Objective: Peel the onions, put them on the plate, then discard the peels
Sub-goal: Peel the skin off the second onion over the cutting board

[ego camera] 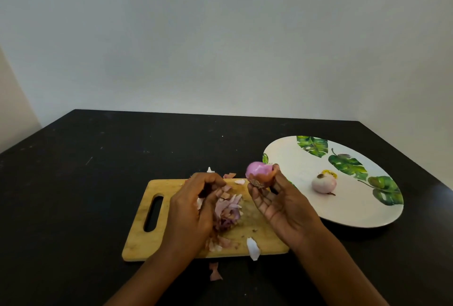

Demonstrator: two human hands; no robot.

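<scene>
One glossy pink onion (256,171), papery base

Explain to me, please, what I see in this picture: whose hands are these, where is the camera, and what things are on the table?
There is no machine here. A person works with two bare hands, and one camera worn on the head looks forward and down at them. The right hand holds a partly peeled onion at its fingertips, with some brown skin on it. The left hand is curled over a pile of peels on the wooden cutting board; I cannot tell whether it pinches a piece. A few loose peels lie on the black table. On the right, a peeled onion sits on the leaf-patterned plate.
</scene>
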